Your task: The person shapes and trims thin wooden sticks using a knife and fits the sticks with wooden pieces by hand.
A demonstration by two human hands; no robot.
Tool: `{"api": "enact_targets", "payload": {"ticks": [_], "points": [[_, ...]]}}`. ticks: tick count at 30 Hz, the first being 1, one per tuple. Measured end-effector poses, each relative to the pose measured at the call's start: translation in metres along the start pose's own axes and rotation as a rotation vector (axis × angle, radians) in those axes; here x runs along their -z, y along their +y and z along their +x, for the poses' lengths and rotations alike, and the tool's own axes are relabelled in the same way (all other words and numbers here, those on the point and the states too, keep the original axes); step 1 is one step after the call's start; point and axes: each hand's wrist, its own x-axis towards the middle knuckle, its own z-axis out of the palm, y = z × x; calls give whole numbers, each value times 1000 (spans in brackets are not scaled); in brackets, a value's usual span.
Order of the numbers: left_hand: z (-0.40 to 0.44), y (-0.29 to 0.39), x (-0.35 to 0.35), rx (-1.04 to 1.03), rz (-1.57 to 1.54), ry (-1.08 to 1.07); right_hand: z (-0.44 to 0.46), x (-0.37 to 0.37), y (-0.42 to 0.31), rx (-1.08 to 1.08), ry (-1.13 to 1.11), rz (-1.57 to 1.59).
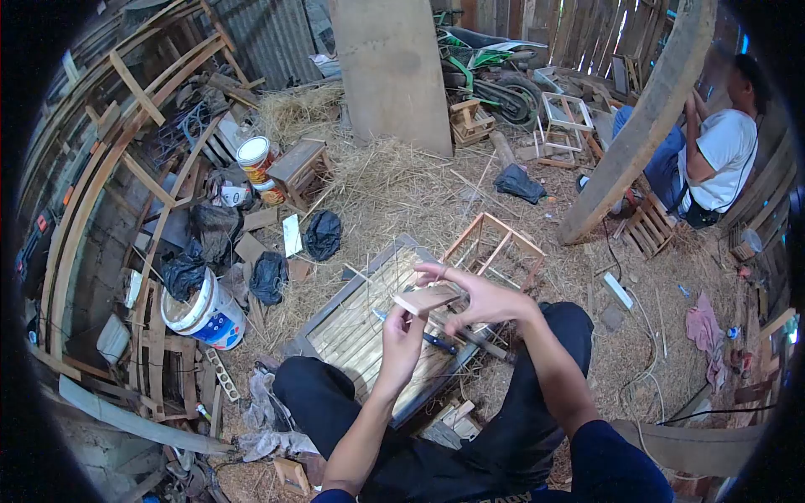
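Observation:
My left hand (401, 348) grips a small flat piece of wood (428, 299) by its near end, holding it up above a slatted wooden board (352, 323). Close to the wood's right end is my right hand (490, 300), its fingers spread and curved. Whether those fingers touch the wood I cannot tell. On the board below lies a dark-handled tool (440, 343), partly covered by my hands. Beside it, a wooden-handled tool (486, 344) rests near my right knee. A thin wooden frame (495, 243) stands just past the board.
A wooden post (641, 126) leans at the right, with a person (713, 159) seated behind it. White buckets (205, 310) and black bags (323, 235) are on the left. Straw covers the ground. A motorbike (495, 80) is at the back; a power strip (619, 291) with cable lies right.

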Motion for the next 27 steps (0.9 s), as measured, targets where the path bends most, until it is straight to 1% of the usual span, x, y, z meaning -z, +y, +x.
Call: {"api": "enact_targets", "payload": {"ticks": [2,3,4,6,8,11,12,14,16,19,20,23,24,27], "points": [[3,10,2,-28,-40,5,1,-1,-1,-110,28,-94],[3,15,3,25,-71,16,2,-2,-3,-166,43,-141],[3,20,5,77,-102,26,3,-12,-3,-34,174,-330],[4,23,10,160,-151,31,3,-24,-4,53,263,-508],[3,25,8,176,-189,27,4,-30,-8,169,348,-716],[0,25,1,198,-228,8,-2,-29,-9,115,345,-904],[-1,25,-1,203,-236,2,-4,-26,-6,113,447,-865],[-9,25,-8,244,-210,-79,-5,-14,9,109,648,-779],[-14,20,-13,291,-225,-172,-12,15,13,37,871,-907],[-17,15,-19,284,-188,-228,-25,42,4,-131,1016,-905],[-16,14,-17,288,-178,-246,-28,45,7,-92,1014,-949],[-16,9,-3,361,-141,-290,-28,27,6,-93,1033,-915],[-15,13,-1,380,-108,-290,-30,24,6,-68,947,-878],[-11,29,-5,387,-102,-252,-33,9,3,91,716,-882]]}}
